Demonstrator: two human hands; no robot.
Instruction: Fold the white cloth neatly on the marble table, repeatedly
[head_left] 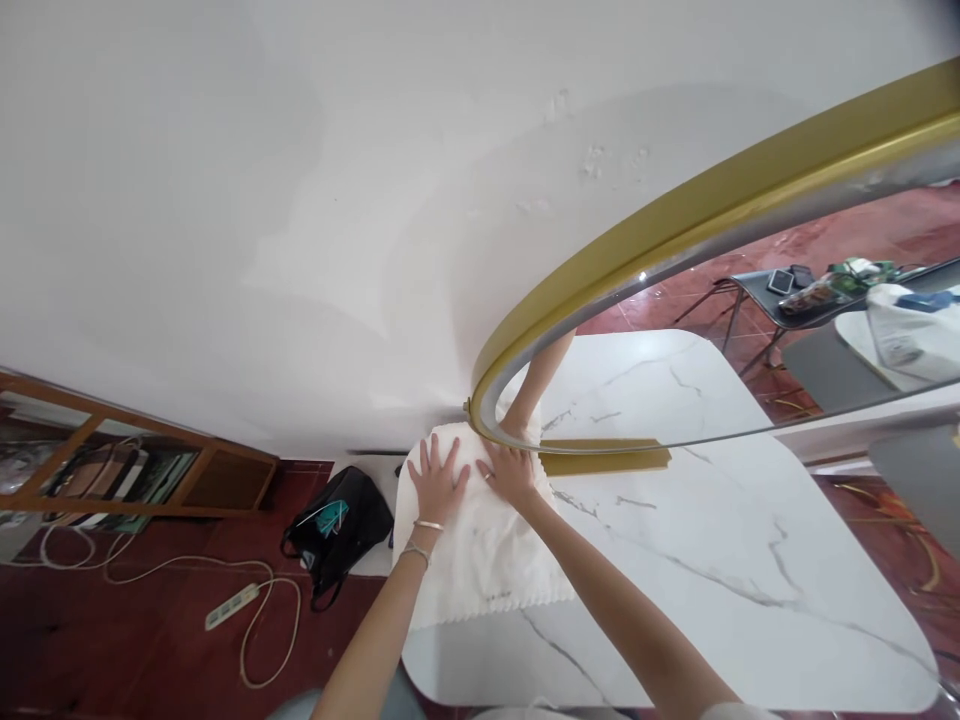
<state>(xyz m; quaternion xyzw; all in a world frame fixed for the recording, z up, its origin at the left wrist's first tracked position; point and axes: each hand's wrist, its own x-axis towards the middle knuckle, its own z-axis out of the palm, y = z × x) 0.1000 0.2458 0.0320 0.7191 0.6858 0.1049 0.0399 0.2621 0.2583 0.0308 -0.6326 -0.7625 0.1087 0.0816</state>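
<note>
A white cloth (495,560) with a scalloped edge lies on the left end of a white marble-patterned table (720,570). My left hand (439,483) presses flat on the cloth with its fingers spread; a bangle and a bracelet circle its wrist. To its right, my right hand (512,477) rests on the cloth near the mirror's lower edge, thumb held apart and fingers stretched forward. A mirror (637,400) with a thick gold frame (555,305) stands at the table's far side and reflects part of an arm.
A black bag (337,535) sits left of the table. On the red floor (150,640) lie a power strip (232,607) and loose cables. A wooden cabinet (232,478) lines the white wall (262,200). The mirror reflects a cluttered dark chair.
</note>
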